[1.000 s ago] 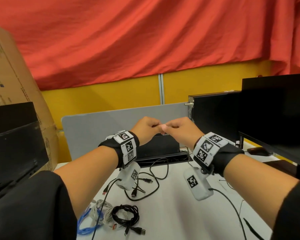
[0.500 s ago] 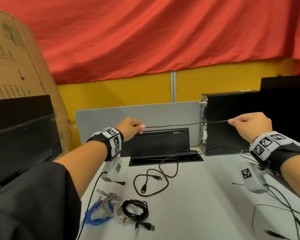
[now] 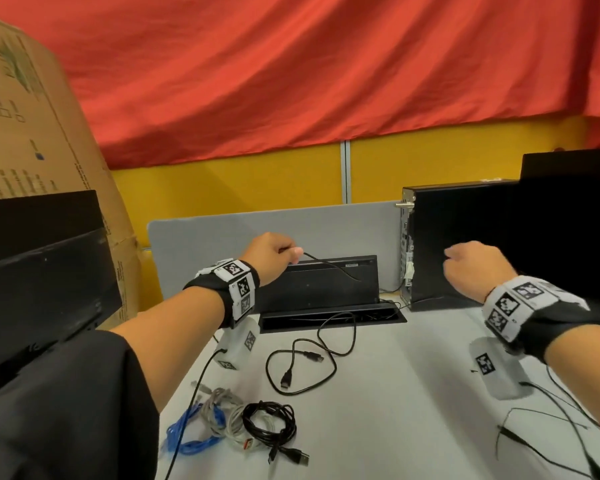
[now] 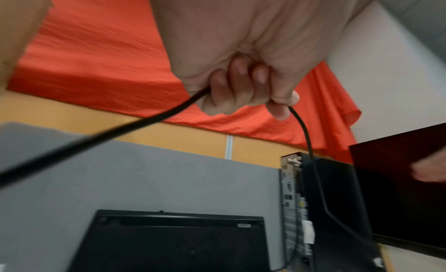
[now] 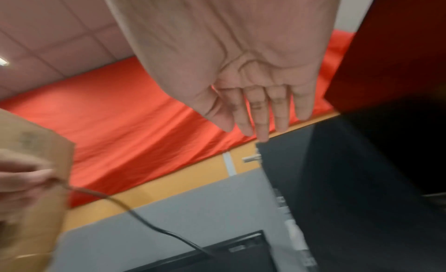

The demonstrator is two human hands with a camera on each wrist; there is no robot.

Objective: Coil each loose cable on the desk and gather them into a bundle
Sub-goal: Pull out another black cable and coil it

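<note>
I am gripping a thin black cable point(image 4: 304, 131) in my left hand point(image 3: 270, 255), my curled fingers point(image 4: 239, 79) wrapped round it above the table, so that one length is trailing off to my left and the other is drooping down to the right past the upright black computer tower point(image 3: 461, 244). My right hand point(image 3: 475, 268) is hovering apart from it, holding nothing, its fingers point(image 5: 262, 112) hanging straight and relaxed. Below, on the white table point(image 3: 395, 393), a loose black USB cable point(image 3: 312, 358) is lying in open loops just in front of a black cable tray point(image 3: 333, 315). Nearer to me, a coiled black cable point(image 3: 270, 422), a grey cable coil point(image 3: 222, 415) and a blue cable point(image 3: 186, 433) are lying together, touching. Thin black wires point(image 3: 548, 420) are straggling across the table at the right.
</note>
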